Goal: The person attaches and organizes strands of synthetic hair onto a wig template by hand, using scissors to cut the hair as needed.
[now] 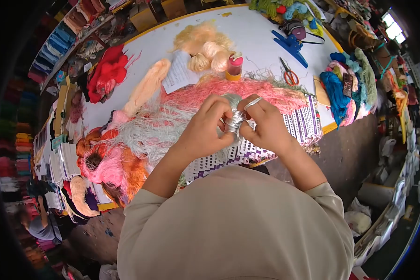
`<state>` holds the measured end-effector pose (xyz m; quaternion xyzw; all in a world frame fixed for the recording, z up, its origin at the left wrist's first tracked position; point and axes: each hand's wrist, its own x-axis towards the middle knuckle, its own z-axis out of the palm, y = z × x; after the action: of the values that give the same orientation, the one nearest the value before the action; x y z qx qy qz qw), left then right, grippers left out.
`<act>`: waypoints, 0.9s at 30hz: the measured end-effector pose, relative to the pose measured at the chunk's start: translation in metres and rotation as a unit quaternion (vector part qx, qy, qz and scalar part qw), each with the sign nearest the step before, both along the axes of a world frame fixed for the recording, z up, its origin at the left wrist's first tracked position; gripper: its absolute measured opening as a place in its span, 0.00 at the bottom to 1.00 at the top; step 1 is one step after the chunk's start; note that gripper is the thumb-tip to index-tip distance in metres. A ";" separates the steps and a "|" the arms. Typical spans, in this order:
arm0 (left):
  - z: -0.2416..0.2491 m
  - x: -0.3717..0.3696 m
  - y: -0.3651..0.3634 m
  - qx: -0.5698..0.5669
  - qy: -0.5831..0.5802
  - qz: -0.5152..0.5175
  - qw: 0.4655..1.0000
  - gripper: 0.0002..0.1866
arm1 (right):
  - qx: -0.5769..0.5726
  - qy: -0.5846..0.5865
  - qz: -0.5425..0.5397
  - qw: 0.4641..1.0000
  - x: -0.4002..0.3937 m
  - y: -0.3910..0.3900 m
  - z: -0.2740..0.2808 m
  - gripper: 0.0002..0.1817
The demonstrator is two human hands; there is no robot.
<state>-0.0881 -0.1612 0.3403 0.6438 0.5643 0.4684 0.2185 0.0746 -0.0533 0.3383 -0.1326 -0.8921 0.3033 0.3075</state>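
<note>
Between my two hands, over the near side of the table, is a bundle of shiny silver-grey thread [235,120]. My left hand [204,125] pinches it from the left with curled fingers. My right hand [269,127] grips its other side, and a pale strand loops over the fingers there. Loose pink thread [196,94] and tangled pale grey thread [147,133] spread beneath and around the hands. White and purple cards with rows of holes [303,122] lie under the thread along the near edge. The fingertips are partly hidden behind the bundle.
Orange-handled scissors [290,77], a pink thread cone [234,65], a printed sheet [178,74] and a blue clamp-like tool [290,49] lie farther back. Red yarn [108,72] is on the left, blue skeins [339,93] on the right. Another person [44,226] is at far left.
</note>
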 end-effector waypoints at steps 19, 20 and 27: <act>-0.009 0.009 0.001 0.121 0.070 0.014 0.990 0.22 | -0.117 -0.035 -0.037 0.992 0.017 0.003 0.014 0.11; -0.008 0.011 0.000 0.127 0.053 0.021 0.990 0.21 | -0.146 -0.042 -0.050 0.987 0.018 -0.002 0.021 0.11; 0.003 0.019 0.000 0.128 0.068 0.058 0.988 0.17 | -0.193 0.030 -0.072 0.978 0.019 -0.004 0.012 0.09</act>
<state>-0.0692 -0.1607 0.3437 0.6634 0.5496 0.5032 0.0681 0.0939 -0.0574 0.3507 -0.2446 -0.7951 0.4507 0.3238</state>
